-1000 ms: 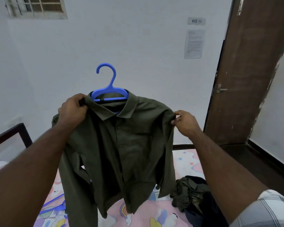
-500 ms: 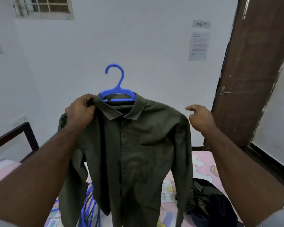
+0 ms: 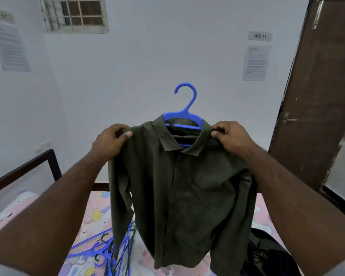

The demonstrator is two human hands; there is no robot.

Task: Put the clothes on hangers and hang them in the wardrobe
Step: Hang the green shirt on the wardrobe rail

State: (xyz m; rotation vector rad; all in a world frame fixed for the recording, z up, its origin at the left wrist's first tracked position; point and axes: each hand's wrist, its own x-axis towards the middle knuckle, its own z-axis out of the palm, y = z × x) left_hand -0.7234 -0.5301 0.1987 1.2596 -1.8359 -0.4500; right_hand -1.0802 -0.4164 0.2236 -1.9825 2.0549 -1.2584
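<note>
My left hand and right hand each pinch a shoulder of the green shirt, hung on its blue hanger between them. Open air ahead to the white wall; below lies the patterned bed with spare hangers.

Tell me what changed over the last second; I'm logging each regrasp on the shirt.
The right hand let go of the olive shirt at its sleeve edge, swung clear, then came in to pinch the shoulder beside the collar. The shirt now hangs straighter. The left hand kept its grip on the other shoulder, and the blue hanger stayed inside the collar.
</note>
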